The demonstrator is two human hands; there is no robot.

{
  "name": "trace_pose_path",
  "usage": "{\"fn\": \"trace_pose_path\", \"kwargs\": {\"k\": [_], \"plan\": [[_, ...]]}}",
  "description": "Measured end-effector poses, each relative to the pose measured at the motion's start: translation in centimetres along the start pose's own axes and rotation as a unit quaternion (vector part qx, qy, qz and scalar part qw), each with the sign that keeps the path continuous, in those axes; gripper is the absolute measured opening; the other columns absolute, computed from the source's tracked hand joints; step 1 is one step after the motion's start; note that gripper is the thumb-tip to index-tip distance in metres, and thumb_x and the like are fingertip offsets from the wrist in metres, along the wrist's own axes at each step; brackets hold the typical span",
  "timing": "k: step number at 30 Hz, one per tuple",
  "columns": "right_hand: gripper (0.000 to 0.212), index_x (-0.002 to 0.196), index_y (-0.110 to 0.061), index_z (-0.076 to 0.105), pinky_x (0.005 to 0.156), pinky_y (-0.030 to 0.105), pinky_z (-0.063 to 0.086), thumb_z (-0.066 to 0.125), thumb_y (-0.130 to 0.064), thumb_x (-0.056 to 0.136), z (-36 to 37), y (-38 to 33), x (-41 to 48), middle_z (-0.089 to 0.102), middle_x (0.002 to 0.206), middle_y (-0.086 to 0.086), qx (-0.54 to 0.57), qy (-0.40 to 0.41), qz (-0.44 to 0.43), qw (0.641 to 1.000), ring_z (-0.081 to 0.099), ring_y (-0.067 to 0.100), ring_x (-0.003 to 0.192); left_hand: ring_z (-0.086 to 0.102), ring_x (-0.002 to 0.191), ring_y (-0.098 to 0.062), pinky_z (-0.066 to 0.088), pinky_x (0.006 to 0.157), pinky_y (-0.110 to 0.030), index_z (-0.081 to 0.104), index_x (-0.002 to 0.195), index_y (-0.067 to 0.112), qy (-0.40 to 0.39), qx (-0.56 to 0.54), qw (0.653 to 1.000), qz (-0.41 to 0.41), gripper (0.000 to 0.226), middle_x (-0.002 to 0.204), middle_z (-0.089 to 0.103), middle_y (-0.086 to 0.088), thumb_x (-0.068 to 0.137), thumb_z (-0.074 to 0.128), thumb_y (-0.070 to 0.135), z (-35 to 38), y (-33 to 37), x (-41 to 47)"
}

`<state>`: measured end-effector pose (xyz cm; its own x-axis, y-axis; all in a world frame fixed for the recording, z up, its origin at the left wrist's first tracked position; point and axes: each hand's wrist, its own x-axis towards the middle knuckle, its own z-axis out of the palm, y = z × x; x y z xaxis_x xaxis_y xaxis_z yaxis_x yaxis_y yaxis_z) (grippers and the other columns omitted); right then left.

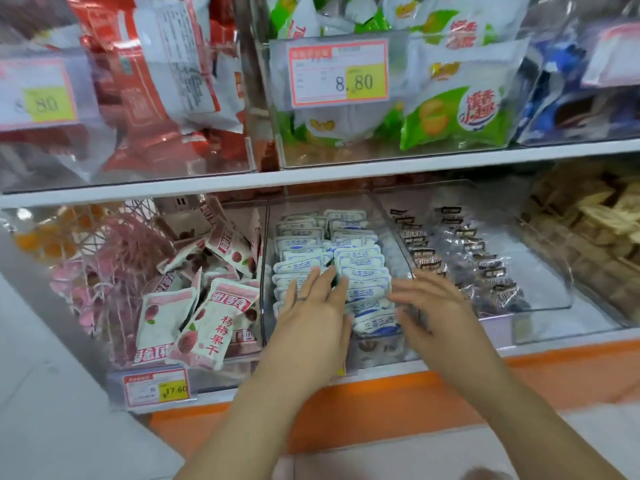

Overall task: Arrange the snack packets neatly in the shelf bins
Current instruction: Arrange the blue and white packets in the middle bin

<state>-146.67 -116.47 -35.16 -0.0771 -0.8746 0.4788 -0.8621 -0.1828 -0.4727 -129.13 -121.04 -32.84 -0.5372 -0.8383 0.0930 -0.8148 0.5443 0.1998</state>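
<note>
Blue-and-white snack packets stand in two rows in the clear bin, under and between both hands. The left hand lies flat on the left row, fingers straight. The right hand is blurred but looks spread open beside the right row, gripping nothing. Squeezing the rows together too hard could buckle them, popping packets upward or tipping the front ones over the bin's front wall. Pink packets left of the left hand lie jumbled.

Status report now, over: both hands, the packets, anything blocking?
Left hand open, flat on the blue-white packets. Right hand open, at the rows' right edge, blurred. Packets in two rows in middle bin. Nothing seen blocking.
</note>
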Motion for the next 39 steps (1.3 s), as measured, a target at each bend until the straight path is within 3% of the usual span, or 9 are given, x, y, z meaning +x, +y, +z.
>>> {"fn": "trace_pose_path", "kwargs": {"k": [3,5,7,10,14,21,34,36,39], "plan": [[0.031,0.094,-0.017,0.075,0.103,0.046,0.032,0.077,0.001,0.07,0.2,0.6,-0.3,0.069,0.112,0.003,-0.021,-0.019,-0.009,1.0,0.044,0.035,0.125,0.033,0.138,-0.022,0.025,0.114,-0.037,0.033,0.147,0.019,0.002,-0.033,0.999,-0.004,0.046,0.154,0.029,-0.002,0.101,0.039,0.022,-0.8,-0.3,4.1],[0.031,0.095,-0.02,0.075,0.105,0.051,0.033,0.079,-0.004,0.069,-0.2,1.0,0.2,0.068,0.114,0.001,-0.045,-0.035,-0.034,0.998,0.038,0.028,0.127,0.055,0.117,-0.025,0.044,0.09,-0.031,0.041,0.143,0.018,0.0,-0.055,0.998,-0.027,0.042,0.147,0.043,-0.006,0.1,0.042,0.018,-1.7,-0.7,7.4],[0.026,0.101,-0.024,0.074,0.116,0.041,0.019,0.075,-0.013,0.077,-0.9,1.3,1.0,0.065,0.119,-0.006,-0.061,-0.063,-0.062,0.994,0.03,0.012,0.125,0.063,0.093,-0.024,0.042,0.07,-0.026,0.047,0.139,0.02,-0.01,-0.046,0.998,-0.048,0.039,0.136,0.055,-0.01,0.101,0.041,0.014,-2.1,-1.0,10.4],[0.027,0.119,-0.031,0.064,0.098,0.003,-0.022,0.054,-0.028,0.094,-1.3,1.9,1.5,0.049,0.134,-0.019,-0.012,-0.123,-0.063,0.99,0.018,0.001,0.134,0.062,0.097,-0.027,0.042,0.07,-0.026,0.055,0.132,0.024,-0.037,0.022,0.998,-0.044,0.037,0.127,0.061,-0.008,0.1,0.041,0.014,-1.9,-1.9,13.4],[0.028,0.12,-0.03,0.064,0.099,0.004,-0.01,0.051,-0.031,0.095,-1.1,2.5,1.7,0.05,0.133,-0.021,0.015,-0.137,-0.054,0.989,0.011,0.011,0.14,0.061,0.102,-0.026,0.05,0.086,-0.032,0.068,0.109,0.016,-0.082,0.084,0.993,-0.022,0.023,0.122,0.063,-0.007,0.097,0.048,0.018,-0.8,-3.4,16.4],[0.023,0.112,-0.028,0.069,0.097,0.004,0.002,0.059,-0.029,0.091,-0.9,3.1,2.0,0.059,0.12,-0.022,0.046,-0.125,-0.058,0.989,0.019,0.011,0.134,0.032,0.048,-0.017,0.026,0.047,-0.025,0.046,0.075,0.013,-0.055,0.184,0.981,0.029,0.02,0.066,0.041,-0.004,0.092,0.044,0.003,-0.1,-2.1,18.1],[0.023,0.112,-0.028,0.069,0.087,-0.008,-0.004,0.058,-0.025,0.091,-0.6,3.3,2.0,0.059,0.117,-0.022,0.051,-0.125,-0.063,0.989,0.019,0.009,0.133,0.048,0.075,-0.023,0.037,0.066,-0.032,0.049,0.083,0.008,-0.094,0.026,0.993,0.061,0.024,0.079,0.052,-0.009,0.102,0.036,0.015,1.7,-1.1,16.1],[0.023,0.112,-0.027,0.069,0.086,-0.009,-0.002,0.058,-0.025,0.091,-0.6,3.2,2.0,0.059,0.116,-0.022,0.053,-0.127,-0.058,0.989,0.019,0.009,0.133,0.053,0.099,-0.031,0.044,0.086,-0.039,0.057,0.091,0.008,-0.079,0.037,0.994,0.07,0.026,0.107,0.056,-0.015,0.102,0.037,0.02,1.8,-1.2,15.9],[0.022,0.11,-0.025,0.07,0.086,-0.008,-0.002,0.06,-0.023,0.09,-0.7,3.0,2.0,0.061,0.115,-0.02,0.053,-0.129,-0.052,0.989,0.02,0.011,0.134,0.018,0.141,-0.035,0.02,0.113,-0.052,0.056,0.115,0.016,-0.098,0.058,0.993,0.031,0.035,0.155,0.019,-0.009,0.102,0.03,0.036,2.4,-0.4,15.6]]}}
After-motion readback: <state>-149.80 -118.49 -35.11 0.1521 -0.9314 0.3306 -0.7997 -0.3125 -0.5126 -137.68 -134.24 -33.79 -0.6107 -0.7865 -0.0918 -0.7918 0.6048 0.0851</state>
